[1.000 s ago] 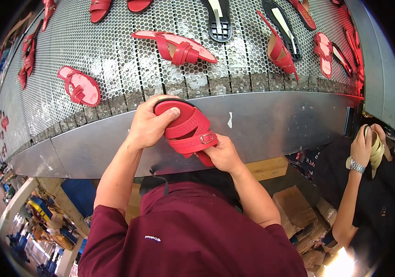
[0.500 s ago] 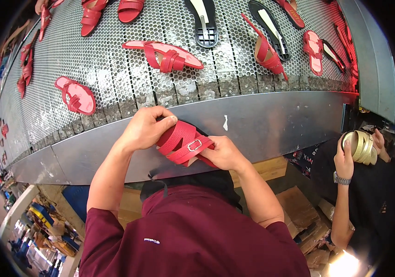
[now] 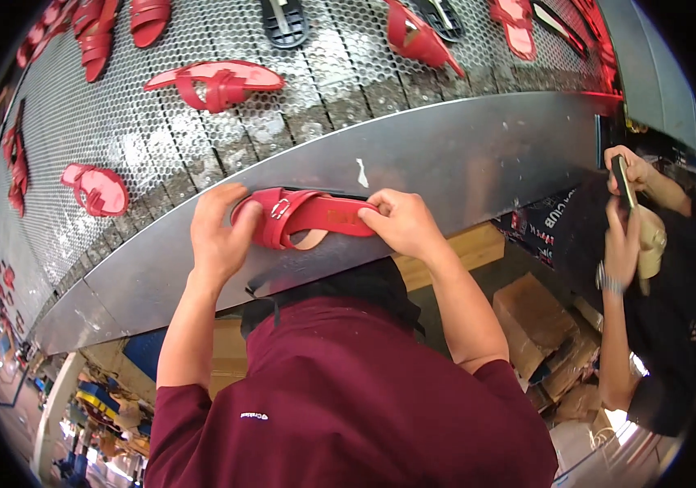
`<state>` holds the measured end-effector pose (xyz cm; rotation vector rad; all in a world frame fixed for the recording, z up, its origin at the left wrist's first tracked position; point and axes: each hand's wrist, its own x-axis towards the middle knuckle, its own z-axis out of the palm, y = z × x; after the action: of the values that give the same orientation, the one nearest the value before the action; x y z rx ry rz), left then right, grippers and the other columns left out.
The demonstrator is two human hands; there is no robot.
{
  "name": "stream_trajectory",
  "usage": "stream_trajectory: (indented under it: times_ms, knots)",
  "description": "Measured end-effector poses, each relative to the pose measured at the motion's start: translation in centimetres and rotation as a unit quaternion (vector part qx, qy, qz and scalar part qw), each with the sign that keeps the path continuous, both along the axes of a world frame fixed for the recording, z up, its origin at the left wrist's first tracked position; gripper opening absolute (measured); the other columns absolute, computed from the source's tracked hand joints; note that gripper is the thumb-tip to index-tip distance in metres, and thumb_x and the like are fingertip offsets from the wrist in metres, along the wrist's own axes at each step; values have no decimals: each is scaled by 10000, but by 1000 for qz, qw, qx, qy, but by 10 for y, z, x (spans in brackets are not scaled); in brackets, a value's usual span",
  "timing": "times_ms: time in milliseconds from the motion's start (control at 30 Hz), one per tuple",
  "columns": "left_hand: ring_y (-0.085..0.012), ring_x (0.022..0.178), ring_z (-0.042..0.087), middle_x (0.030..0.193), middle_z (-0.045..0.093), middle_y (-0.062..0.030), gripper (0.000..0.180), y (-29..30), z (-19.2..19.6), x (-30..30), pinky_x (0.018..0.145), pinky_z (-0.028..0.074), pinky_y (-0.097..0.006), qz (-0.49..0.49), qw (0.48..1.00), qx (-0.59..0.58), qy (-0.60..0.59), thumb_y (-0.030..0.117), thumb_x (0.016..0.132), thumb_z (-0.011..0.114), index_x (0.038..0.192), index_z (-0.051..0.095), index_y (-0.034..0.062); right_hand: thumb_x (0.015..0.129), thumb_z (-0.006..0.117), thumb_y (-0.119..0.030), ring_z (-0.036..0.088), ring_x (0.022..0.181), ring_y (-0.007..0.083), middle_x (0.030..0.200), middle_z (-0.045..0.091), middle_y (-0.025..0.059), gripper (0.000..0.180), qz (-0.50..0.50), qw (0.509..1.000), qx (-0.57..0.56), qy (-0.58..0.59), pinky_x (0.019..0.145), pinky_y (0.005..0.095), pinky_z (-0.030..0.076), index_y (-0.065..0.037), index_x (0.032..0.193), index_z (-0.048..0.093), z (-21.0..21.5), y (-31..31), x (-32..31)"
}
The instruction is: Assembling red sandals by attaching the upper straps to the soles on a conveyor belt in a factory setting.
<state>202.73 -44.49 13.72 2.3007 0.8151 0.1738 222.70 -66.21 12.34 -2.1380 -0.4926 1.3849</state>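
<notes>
Two hands — the left hand [image 3: 219, 236] and right hand [image 3: 403, 224] — grip a red sandal [image 3: 303, 218] at both ends, keeping it flat against the metal edge [image 3: 478, 154].

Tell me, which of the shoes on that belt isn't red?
The black sandal at the top edge of the perforated belt. Every other one lying there is red or pink, like the strapped red sandal just below it.

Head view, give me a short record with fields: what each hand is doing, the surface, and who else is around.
left hand: left hand grips the buckle end of a red sandal
right hand: right hand grips the sandal's other end
surface: perforated metal conveyor with a plain steel rim
on conveyor: more red sandals, one black sole
nearby: co-worker's hands at the right, holding a dark item and a tan one
</notes>
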Motion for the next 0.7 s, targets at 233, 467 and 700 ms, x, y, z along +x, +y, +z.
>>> stream_trajectory:
  times_ms: [233,467,700]
  knots:
    - [-285,1074,556,1161,590,-108,692,-61,7,90,927,420,-413,-390,917,41,70,281,626,806,1224,556,39,811,715,-249,607,594,217,692,653,114,315,-27,998,55,25,584,353,482,-16,1018,666,-11,-18,-1]
    - [-297,1017,570,1104,583,-122,663,-70,-7,98,903,450,-395,-422,902,10,88,249,646,803,1221,559,24,636,856,-218,565,987,268,1035,593,75,598,99,942,157,-281,850,385,453,-79,1171,629,-10,-50,2]
    - [-314,986,589,1101,594,-115,634,-60,7,107,846,487,-413,-387,921,-25,35,205,641,820,1206,588,35,659,834,-176,615,986,306,1043,649,128,733,91,956,225,-164,877,398,474,-47,1309,520,-11,-54,15]
